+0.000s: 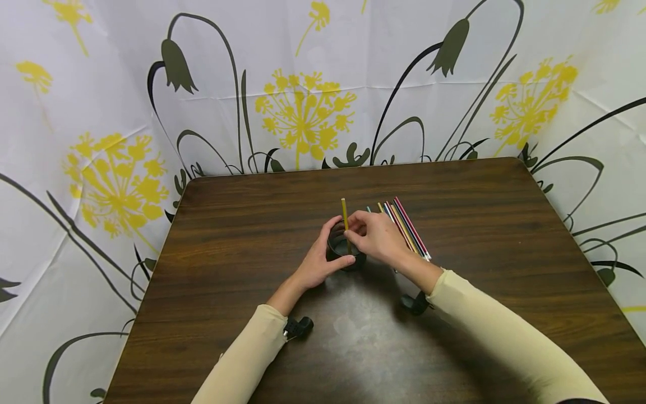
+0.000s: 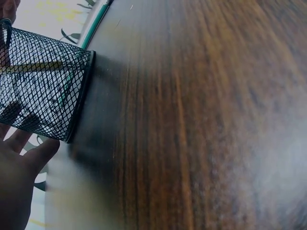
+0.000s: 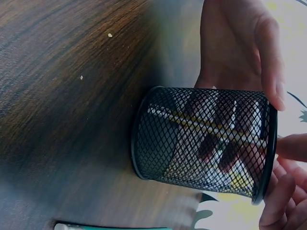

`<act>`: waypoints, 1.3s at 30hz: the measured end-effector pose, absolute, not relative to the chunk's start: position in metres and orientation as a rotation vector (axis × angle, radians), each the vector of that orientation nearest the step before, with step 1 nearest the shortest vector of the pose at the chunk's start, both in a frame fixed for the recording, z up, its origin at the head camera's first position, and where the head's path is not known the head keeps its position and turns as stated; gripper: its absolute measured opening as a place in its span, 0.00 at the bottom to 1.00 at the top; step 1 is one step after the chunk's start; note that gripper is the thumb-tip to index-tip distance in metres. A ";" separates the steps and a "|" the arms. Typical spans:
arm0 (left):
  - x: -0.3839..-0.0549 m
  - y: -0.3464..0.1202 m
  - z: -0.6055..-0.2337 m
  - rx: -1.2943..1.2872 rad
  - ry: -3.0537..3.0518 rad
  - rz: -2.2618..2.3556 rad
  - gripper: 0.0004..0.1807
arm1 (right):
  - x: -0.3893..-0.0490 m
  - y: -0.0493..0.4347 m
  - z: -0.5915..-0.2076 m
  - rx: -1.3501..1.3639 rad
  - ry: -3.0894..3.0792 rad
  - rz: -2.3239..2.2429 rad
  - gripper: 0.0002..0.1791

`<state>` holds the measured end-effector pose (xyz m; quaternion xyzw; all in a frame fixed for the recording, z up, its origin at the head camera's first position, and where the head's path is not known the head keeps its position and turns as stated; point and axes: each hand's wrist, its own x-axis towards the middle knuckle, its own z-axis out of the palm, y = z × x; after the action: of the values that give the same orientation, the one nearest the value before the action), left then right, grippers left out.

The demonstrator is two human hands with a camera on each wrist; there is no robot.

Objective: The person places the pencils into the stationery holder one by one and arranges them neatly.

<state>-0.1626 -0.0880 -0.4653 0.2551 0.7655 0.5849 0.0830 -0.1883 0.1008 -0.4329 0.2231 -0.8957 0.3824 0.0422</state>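
A black mesh pencil cup (image 1: pixel 353 266) stands upright on the table, its wire wall (image 3: pixel 156 148) plain in the right wrist view. Curled round its far and left sides, my left hand (image 1: pixel 315 262) holds the cup, thumb toward the near side. My right hand (image 1: pixel 379 238) pinches a yellow pencil (image 1: pixel 345 209) above the cup's mouth. The pencil stands nearly upright; through the mesh its lower part shows inside the cup. Just right of the cup, partly hidden by my right hand, lie several colored pencils (image 1: pixel 411 227), dark red, blue, white and yellow among them.
A green pencil (image 2: pixel 97 21) lies on the table close to the cup. The dark wood-grain table (image 1: pixel 227 235) ends at a white curtain (image 1: pixel 217 112) with a flower print. Small cameras (image 1: pixel 300 327) are strapped to both wrists.
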 end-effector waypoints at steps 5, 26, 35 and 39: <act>-0.162 -0.088 -0.466 0.792 2.293 1.748 0.45 | -0.192 0.096 -0.433 0.590 -2.760 1.111 0.09; -0.161 -0.088 -0.466 0.785 2.319 1.724 0.46 | -0.197 0.085 -0.438 0.509 -2.757 0.842 0.17; -0.174 -0.090 -0.497 0.785 2.355 1.717 0.47 | -0.198 0.084 -0.434 0.494 -2.802 0.832 0.18; -0.177 -0.090 -0.502 0.787 2.360 1.715 0.47 | -0.197 0.086 -0.432 0.485 -2.833 0.845 0.19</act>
<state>-0.1765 -0.0901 -0.5021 0.2602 0.7796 0.5665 0.0602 -0.1968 0.0859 -0.4318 0.1614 -0.9431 0.2814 0.0729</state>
